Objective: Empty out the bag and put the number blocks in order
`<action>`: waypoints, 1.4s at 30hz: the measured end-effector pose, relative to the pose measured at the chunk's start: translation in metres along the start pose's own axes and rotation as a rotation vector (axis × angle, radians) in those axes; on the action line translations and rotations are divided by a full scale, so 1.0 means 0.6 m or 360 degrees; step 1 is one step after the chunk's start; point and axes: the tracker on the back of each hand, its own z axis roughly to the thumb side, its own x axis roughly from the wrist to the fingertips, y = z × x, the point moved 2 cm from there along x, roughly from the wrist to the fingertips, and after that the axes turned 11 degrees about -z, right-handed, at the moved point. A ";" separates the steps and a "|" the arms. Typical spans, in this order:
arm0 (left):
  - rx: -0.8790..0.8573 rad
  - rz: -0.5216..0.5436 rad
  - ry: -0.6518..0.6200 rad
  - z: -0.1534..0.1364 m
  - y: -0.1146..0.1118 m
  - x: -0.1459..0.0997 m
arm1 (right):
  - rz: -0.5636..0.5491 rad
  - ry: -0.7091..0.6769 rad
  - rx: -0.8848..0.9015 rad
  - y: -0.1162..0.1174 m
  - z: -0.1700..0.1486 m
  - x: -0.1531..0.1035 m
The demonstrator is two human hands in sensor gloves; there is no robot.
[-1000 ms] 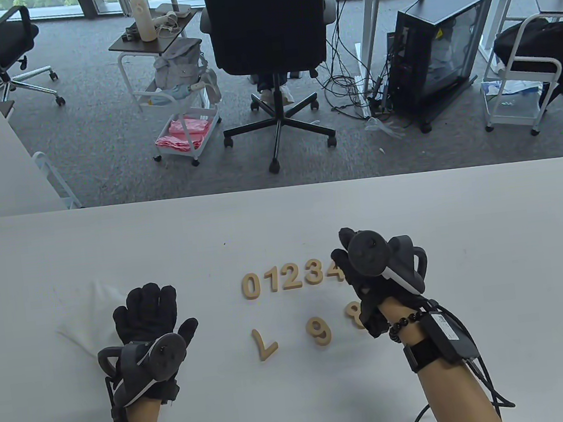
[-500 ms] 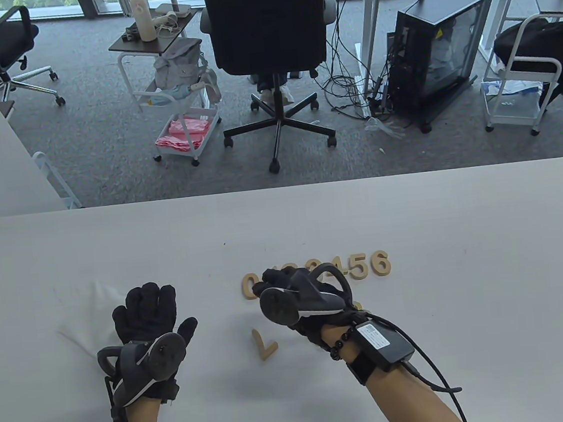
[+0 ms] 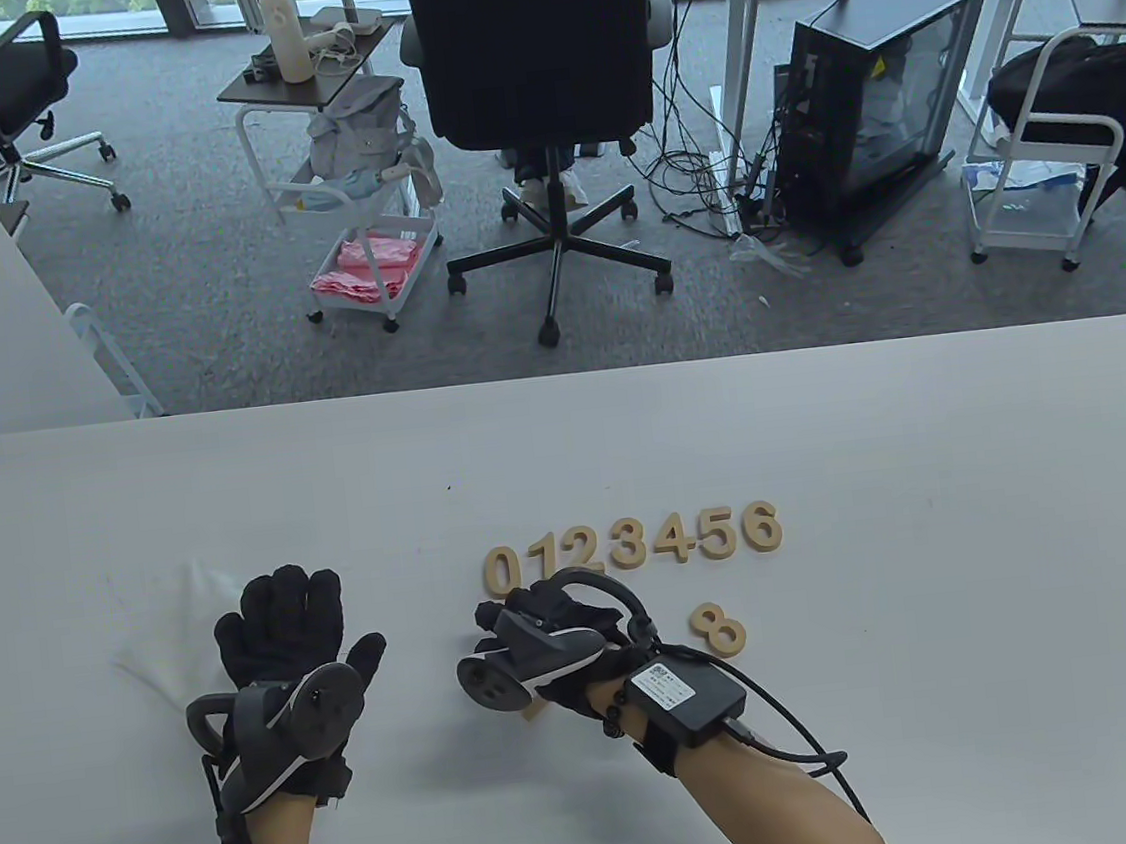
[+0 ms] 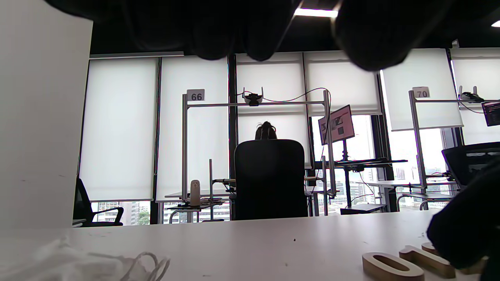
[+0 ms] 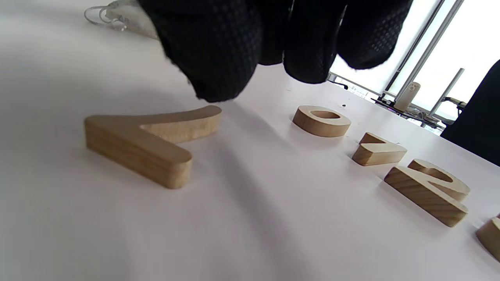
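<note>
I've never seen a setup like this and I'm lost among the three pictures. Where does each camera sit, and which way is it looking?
Table view: high at the person's side, looking down over the white table toward the office; shows both gloved hands, left hand and right hand.
Left wrist view: low at the table, facing the windows; dark fingers hang in on top.
Right wrist view: just above the table, facing the 7 block; fingers hang over it.
Shared: all three views show the 0 block.
</note>
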 end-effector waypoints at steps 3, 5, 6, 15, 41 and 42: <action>0.0002 -0.0001 0.0008 -0.001 0.001 -0.001 | 0.0020 -0.0044 -0.0005 0.009 0.009 0.004; 0.0002 0.0000 0.0013 -0.002 0.001 -0.001 | 0.0019 -0.0080 -0.0018 0.014 0.014 0.006; 0.0002 0.0000 0.0015 -0.002 0.001 -0.001 | 0.0038 -0.0094 -0.0018 0.018 0.017 0.007; 0.0010 -0.0004 0.0015 -0.002 0.002 0.000 | 0.0070 -0.0088 -0.0048 0.035 0.013 0.012; 0.0007 -0.0021 -0.0010 0.004 -0.003 0.002 | -0.0529 0.0880 0.0742 -0.053 -0.168 -0.270; 0.0010 -0.0026 -0.0012 0.005 -0.004 0.002 | -0.0562 0.0921 0.0750 -0.053 -0.176 -0.283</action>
